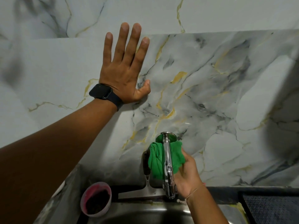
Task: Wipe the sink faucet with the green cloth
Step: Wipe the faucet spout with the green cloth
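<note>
Marbled wall [210,94] behind, grey-white with gold veins, meeting a steel sink [145,214] at the bottom. Chrome faucet [167,160] projecting from the wall above the sink, round flange at its root. Green cloth [157,159] bunched under and around the faucet's pipe close to the flange, showing on both sides of the metal. Right hand [187,173] just right of the faucet, fingers curled and closed on the cloth, pressing it up against the pipe — the fingertips themselves hidden behind cloth and metal. Left hand [124,68] well up and left of the faucet, flat on the wall, fingers spread wide, holding nothing — apparently bracing. Dark wristwatch [103,93] on that wrist. Pink-rimmed bowl [97,201] down-left of the faucet, on the sink's edge. Wiping seemingly under way at the wall end. Next, probably: keep the cloth wrapped snug, draw it along the pipe toward the spout, then around the handle.
</note>
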{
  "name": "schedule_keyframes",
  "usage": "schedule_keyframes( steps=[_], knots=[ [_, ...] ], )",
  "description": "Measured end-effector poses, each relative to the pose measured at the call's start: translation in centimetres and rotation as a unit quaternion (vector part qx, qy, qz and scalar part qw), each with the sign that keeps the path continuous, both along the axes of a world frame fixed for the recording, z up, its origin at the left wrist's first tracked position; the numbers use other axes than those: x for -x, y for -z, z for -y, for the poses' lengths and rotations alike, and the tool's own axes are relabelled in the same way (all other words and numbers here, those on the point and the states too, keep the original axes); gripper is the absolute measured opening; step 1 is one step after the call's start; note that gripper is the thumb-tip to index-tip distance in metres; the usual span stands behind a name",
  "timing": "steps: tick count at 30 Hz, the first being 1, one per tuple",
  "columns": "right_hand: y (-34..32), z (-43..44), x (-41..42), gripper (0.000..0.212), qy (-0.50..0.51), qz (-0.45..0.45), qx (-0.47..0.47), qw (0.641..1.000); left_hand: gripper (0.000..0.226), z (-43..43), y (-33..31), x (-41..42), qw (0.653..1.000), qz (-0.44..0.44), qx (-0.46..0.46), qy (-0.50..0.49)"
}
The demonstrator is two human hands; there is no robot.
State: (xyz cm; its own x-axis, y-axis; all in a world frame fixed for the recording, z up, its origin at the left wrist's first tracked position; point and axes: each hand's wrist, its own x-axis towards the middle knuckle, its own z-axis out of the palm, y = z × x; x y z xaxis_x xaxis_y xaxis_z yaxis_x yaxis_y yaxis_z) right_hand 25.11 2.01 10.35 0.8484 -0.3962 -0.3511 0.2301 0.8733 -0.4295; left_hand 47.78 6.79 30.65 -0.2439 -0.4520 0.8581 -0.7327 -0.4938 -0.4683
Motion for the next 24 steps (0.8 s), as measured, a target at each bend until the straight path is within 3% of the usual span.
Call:
schedule_keyframes(
  steps=[2,4,5,6,8,9,11,13,15,16,17,19,21,22,24],
  knots=[
    [-0.4,-0.6,0.2,0.054,0.010,-0.035,0.072,0.997,0.089,0.0,0.0,0.0,1.000,0.001,0.001,-0.002],
    [-1.0,-1.2,0.7,0.038,0.054,-0.115,0.236,0.963,0.090,0.1,0.0,-0.1,1.000,0.002,0.003,-0.003],
    [-1.5,-1.7,1.0,0.029,0.079,-0.168,0.353,0.917,0.090,0.1,0.1,-0.2,1.000,0.003,0.003,-0.004],
    [-1.9,-2.2,1.3,0.026,0.097,-0.220,0.474,0.847,0.090,0.1,0.1,-0.2,1.000,0.004,0.004,-0.003],
    [-2.8,-3.3,1.5,0.028,0.091,-0.319,0.675,0.660,0.090,0.1,0.3,-0.2,1.000,0.004,0.003,-0.001],
    [-3.3,-4.0,1.7,0.029,0.097,-0.343,0.722,0.593,0.090,0.1,0.3,-0.2,1.000,0.003,0.003,0.000],
    [-3.2,-5.9,2.0,0.033,0.090,-0.370,0.763,0.521,0.090,0.0,0.3,-0.2,1.000,0.005,0.004,0.002],
    [-2.3,-7.7,2.3,0.037,0.090,-0.372,0.710,0.591,0.091,0.1,0.3,-0.2,1.000,0.009,0.009,0.004],
    [-2.0,-8.7,2.2,0.035,0.135,-0.312,0.489,0.803,0.091,0.1,0.2,-0.3,1.000,0.011,0.010,0.002],
    [-1.6,-8.8,2.9,0.037,0.173,-0.261,0.388,0.867,0.091,0.1,0.2,-0.3,1.000,0.010,0.010,0.001],
    [-0.3,-8.7,2.9,0.041,0.215,-0.219,0.301,0.903,0.090,0.1,0.2,-0.3,1.000,0.010,0.010,0.000],
    [0.3,-7.5,3.5,0.039,0.208,-0.122,0.162,0.957,0.090,0.1,0.2,-0.2,1.000,0.010,0.008,-0.003],
    [1.0,-5.9,4.2,0.028,0.118,-0.092,0.130,0.980,0.089,0.1,0.2,-0.2,1.000,0.011,0.009,-0.001],
    [1.4,-4.7,4.2,0.038,0.054,-0.066,0.126,0.988,0.089,0.1,0.2,-0.3,1.000,0.010,0.009,0.000],
    [1.2,-3.0,3.5,0.036,-0.035,-0.046,0.069,0.996,0.089,0.2,0.2,-0.3,1.000,0.013,0.015,0.002]
  ],
)
